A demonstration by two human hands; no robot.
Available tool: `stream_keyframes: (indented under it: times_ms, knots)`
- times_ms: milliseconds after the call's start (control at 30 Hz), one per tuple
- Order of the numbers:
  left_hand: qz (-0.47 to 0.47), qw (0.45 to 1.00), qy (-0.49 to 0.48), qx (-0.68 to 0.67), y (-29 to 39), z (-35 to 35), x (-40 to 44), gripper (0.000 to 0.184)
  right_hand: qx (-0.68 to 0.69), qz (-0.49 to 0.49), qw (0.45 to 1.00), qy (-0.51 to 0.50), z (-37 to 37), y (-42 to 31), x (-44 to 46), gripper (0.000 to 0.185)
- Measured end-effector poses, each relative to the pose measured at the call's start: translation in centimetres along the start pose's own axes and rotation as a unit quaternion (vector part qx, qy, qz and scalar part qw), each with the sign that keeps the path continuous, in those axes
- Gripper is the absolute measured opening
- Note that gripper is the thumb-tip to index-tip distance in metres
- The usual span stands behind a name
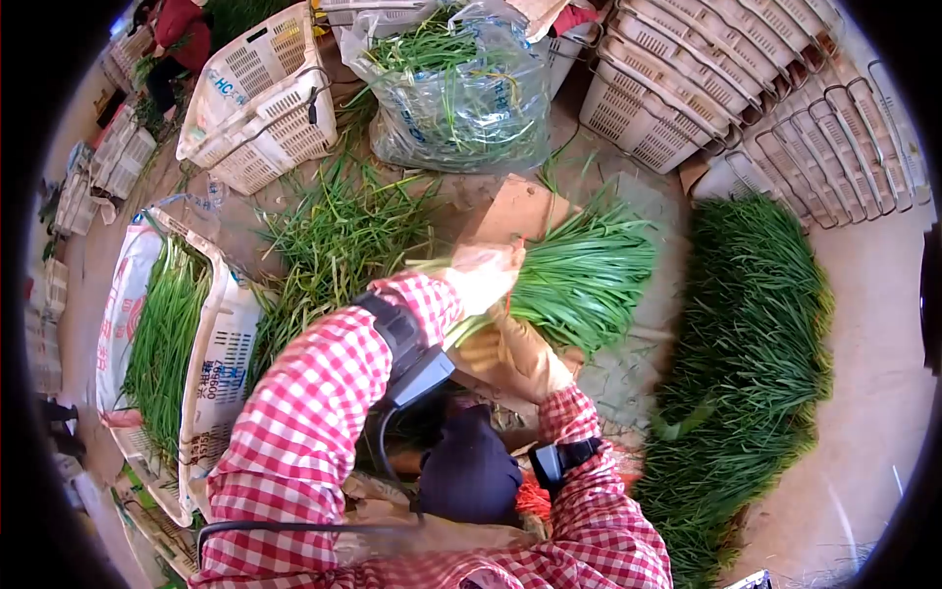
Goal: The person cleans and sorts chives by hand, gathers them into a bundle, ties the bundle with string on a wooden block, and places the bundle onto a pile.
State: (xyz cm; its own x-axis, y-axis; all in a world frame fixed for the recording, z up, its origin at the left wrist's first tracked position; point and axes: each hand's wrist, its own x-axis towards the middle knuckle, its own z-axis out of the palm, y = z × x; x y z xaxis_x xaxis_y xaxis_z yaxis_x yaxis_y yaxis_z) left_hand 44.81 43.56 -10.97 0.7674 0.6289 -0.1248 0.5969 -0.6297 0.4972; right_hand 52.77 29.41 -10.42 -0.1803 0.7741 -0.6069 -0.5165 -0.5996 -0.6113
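A bunch of garlic chives (pixel 589 275) lies across a brown board (pixel 518 211), its green leaves fanned to the right and pale stem ends to the left. My left hand (pixel 486 278), blurred by motion, closes over the stems from above. Just below it, my right hand (pixel 530 348), in a tan glove, has its fingers pinched against the near side of the bunch. A thin red tie (pixel 521 240) shows at the bunch's far side, with a reddish strand at my right fingertips. A bundle of orange-red ties (pixel 533 499) hangs near my lap.
Loose chives (pixel 339 240) lie left of the board. A long pile of chives (pixel 746 383) stretches along the right. A filled crate (pixel 221 363) stands at left, an open crate (pixel 260 98) and clear bag (pixel 461 108) beyond, stacked crates (pixel 677 88) at back right. Another person (pixel 182 39) is far left.
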Motion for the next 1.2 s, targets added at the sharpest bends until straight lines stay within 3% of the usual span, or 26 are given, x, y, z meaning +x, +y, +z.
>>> stream_keyframes:
  times_ms: [33,133,167,267,300,767,1000,1033,1133,1167,1200]
  knots:
    - [-0.022,1.0,0.007,0.016,-0.1,0.0,0.0,0.042,-0.073,0.033,0.996,-0.047,-0.9,0.2,0.0,0.042]
    - [-0.077,0.995,0.018,0.055,0.9,0.1,0.0,0.051,0.001,0.049,0.992,-0.118,-2.1,3.5,0.6,0.037]
    - [-0.075,0.997,0.009,0.012,1.2,-0.7,0.0,0.056,-0.03,0.058,0.997,0.035,-0.8,3.8,0.2,0.027]
    - [-0.079,0.996,0.037,0.033,1.5,-0.4,-0.2,0.059,-0.018,-0.019,0.993,0.115,0.6,4.8,1.6,0.024]
    - [-0.073,0.996,0.043,0.036,1.4,0.0,-0.4,0.058,0.03,0.01,0.99,0.141,1.1,5.0,2.1,0.02]
    - [-0.051,0.986,0.099,0.125,1.0,1.3,-0.2,0.043,0.084,0.001,0.992,0.092,3.3,4.4,1.3,0.019]
    - [-0.008,0.984,0.106,0.141,0.4,1.6,-0.5,0.034,-0.125,-0.042,0.983,0.126,4.1,6.1,3.8,0.024]
    - [-0.018,0.986,0.09,0.142,0.4,1.6,-0.5,0.032,-0.221,-0.03,0.971,0.092,3.6,5.0,2.9,0.028]
    - [-0.033,0.987,0.057,0.144,0.6,1.3,-0.3,0.03,-0.431,0.127,0.893,-0.043,3.8,2.0,-0.1,0.035]
    - [-0.035,0.987,0.058,0.143,0.6,1.3,-0.4,0.031,-0.448,0.009,0.894,0.013,3.3,1.5,-1.5,0.037]
    - [-0.039,0.988,0.061,0.139,0.7,1.3,-0.4,0.031,-0.587,-0.282,0.745,0.146,0.6,3.6,-1.2,0.035]
